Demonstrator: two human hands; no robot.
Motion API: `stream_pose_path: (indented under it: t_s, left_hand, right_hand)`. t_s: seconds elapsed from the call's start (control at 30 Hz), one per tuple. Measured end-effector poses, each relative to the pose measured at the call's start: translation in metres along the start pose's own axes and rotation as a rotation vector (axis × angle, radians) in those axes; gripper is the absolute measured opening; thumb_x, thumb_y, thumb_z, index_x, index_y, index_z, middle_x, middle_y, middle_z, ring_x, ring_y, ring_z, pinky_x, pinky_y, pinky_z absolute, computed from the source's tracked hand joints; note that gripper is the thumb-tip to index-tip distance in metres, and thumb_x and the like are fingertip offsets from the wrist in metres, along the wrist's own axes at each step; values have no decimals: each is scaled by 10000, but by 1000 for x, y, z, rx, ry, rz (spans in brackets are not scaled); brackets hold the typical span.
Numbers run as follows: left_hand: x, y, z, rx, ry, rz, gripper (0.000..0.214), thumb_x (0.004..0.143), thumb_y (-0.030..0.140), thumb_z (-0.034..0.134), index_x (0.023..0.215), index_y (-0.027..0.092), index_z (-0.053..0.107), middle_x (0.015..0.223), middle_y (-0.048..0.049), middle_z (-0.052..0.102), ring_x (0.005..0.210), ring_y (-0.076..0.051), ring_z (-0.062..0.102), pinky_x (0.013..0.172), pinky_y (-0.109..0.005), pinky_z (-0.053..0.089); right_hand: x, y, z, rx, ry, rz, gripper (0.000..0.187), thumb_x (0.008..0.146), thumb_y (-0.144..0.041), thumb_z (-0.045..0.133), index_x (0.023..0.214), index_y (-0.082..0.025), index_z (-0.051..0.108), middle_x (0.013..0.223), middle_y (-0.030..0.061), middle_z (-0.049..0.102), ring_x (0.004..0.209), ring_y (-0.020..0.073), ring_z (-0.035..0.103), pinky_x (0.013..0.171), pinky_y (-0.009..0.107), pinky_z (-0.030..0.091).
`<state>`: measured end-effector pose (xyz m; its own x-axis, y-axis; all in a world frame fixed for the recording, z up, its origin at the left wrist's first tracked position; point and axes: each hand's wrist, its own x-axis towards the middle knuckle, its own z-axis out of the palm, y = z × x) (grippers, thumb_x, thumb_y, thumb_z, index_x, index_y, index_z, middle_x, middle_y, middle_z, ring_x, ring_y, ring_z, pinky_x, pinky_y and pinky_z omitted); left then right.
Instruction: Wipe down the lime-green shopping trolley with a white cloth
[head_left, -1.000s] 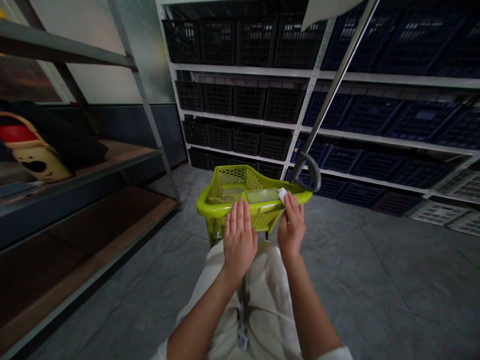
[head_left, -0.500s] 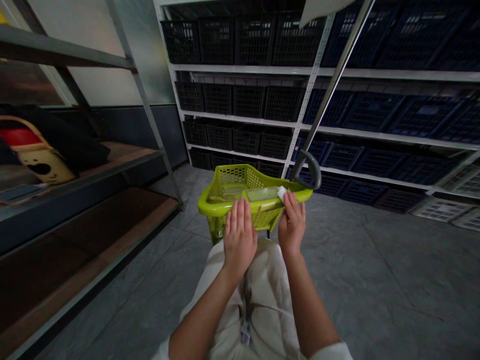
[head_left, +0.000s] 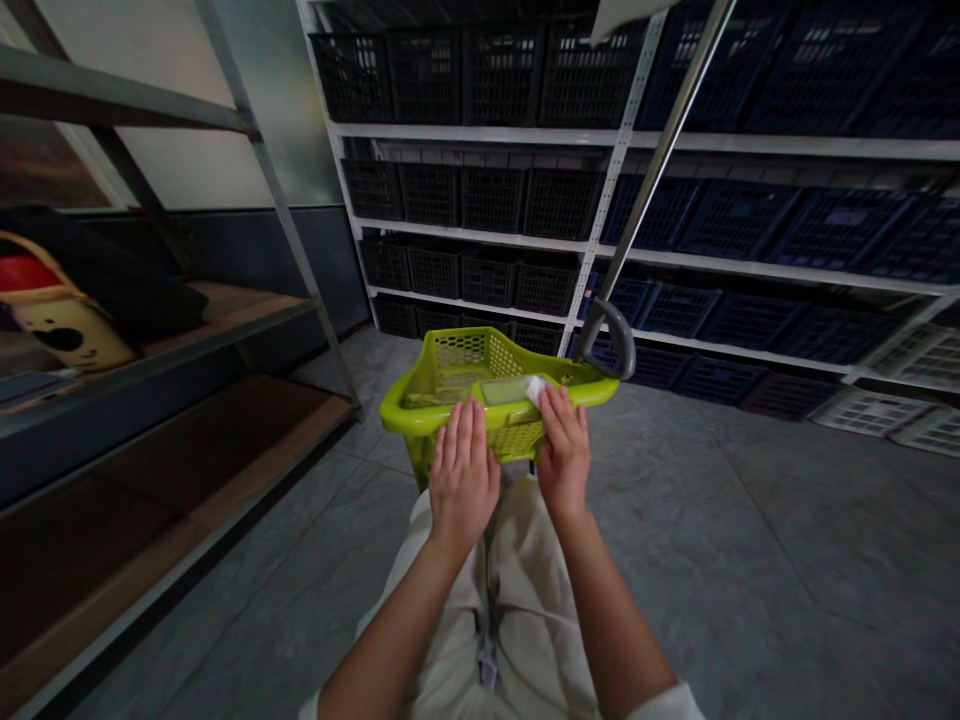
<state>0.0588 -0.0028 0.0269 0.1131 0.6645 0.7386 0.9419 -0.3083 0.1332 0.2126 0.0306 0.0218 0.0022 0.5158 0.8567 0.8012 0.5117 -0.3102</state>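
A lime-green plastic basket (head_left: 435, 385) with a grey handle (head_left: 616, 340) on a slanted metal pole (head_left: 660, 165) stands on the floor in front of my knees. My left hand (head_left: 461, 475) lies flat against the basket's near rim, fingers stretched and together, holding nothing. My right hand (head_left: 562, 450) rests on the same rim to the right, its fingertips pinching a small white cloth (head_left: 537, 387) pressed onto a pale label plate (head_left: 504, 390) on the rim.
White shelving (head_left: 480, 132) behind the basket holds several black crates (head_left: 495, 200) and blue crates (head_left: 750, 225). A metal rack (head_left: 150, 350) with wooden boards runs along the left; a red and cream bag (head_left: 56, 315) sits on it. Grey floor tiles (head_left: 787, 560) spread to the right.
The basket and both hands have shifted slightly left in the picture. The white cloth under my right fingers has slid left along the rim's label plate. My left hand stays flat.
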Motion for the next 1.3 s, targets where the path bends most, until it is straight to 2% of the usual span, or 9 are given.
stream_pose_path:
  t_s: [0.17,0.37,0.47,0.63,0.77,0.93,1.03,1.17,1.3]
  left_hand:
    - [-6,-1,-1,-15,37,5,721,961,189,437,1601,82,124,1598,-167,381,1500,-280,330,1228,-449,252]
    - [-14,-15,-6,-12,80,17,721,956,214,473,1598,99,166,1566,-178,433,1493,-277,344,1224,-439,247]
    - [-18,-25,-15,-13,78,13,723,949,205,484,1598,116,177,1541,-174,471,1472,-273,382,1212,-434,268]
    - [-20,-30,-29,-9,147,-35,724,919,215,528,1586,167,251,1473,-157,550,1413,-282,460,1205,-458,270]
    - [-8,-11,-39,-8,133,43,721,903,216,524,1581,202,277,1505,-123,528,1457,-283,395,1250,-494,119]
    - [8,18,-38,-28,-87,238,705,927,216,449,1580,73,226,1637,-130,316,1537,-251,234,1256,-407,130]
    - [8,22,-33,8,-128,242,679,940,214,431,1575,64,242,1636,-118,320,1516,-248,289,1258,-401,143]
    - [6,22,-30,40,-139,244,681,960,240,426,1585,72,213,1637,-105,321,1506,-242,311,1261,-402,162]
    - [5,25,-26,53,-133,217,701,953,228,436,1587,59,190,1658,-108,257,1535,-248,241,1262,-409,154]
  right_hand:
    - [-1,-12,2,-16,108,139,743,857,-19,308,1535,-310,391,1495,65,542,1462,213,408,1209,593,289]
    - [-8,-57,-7,17,-161,-163,783,853,-12,367,1588,-263,261,1529,42,506,1494,158,340,1267,467,208]
    - [-11,-37,-19,-32,-110,-121,743,884,-27,355,1576,-290,293,1510,37,529,1482,176,367,1271,514,152]
    - [-17,8,-33,-105,120,28,632,939,-69,367,1511,-330,428,1452,49,589,1441,224,440,1211,568,289]
    - [-18,-4,-33,-110,130,87,626,936,-70,346,1502,-318,446,1446,53,592,1424,228,465,1201,575,305]
    - [-17,-37,-27,-91,-27,6,676,926,-59,339,1565,-282,330,1498,56,540,1446,183,430,1238,484,260]
    - [-15,-22,-32,-111,-47,-39,678,927,-54,351,1558,-300,340,1486,48,553,1438,184,442,1247,495,230]
    - [-11,5,-38,-188,132,80,636,934,-61,361,1510,-321,431,1432,53,606,1389,219,510,1226,574,241]
    - [-13,-11,-32,-136,64,39,664,927,-45,333,1544,-287,376,1472,64,566,1429,193,457,1218,498,300]
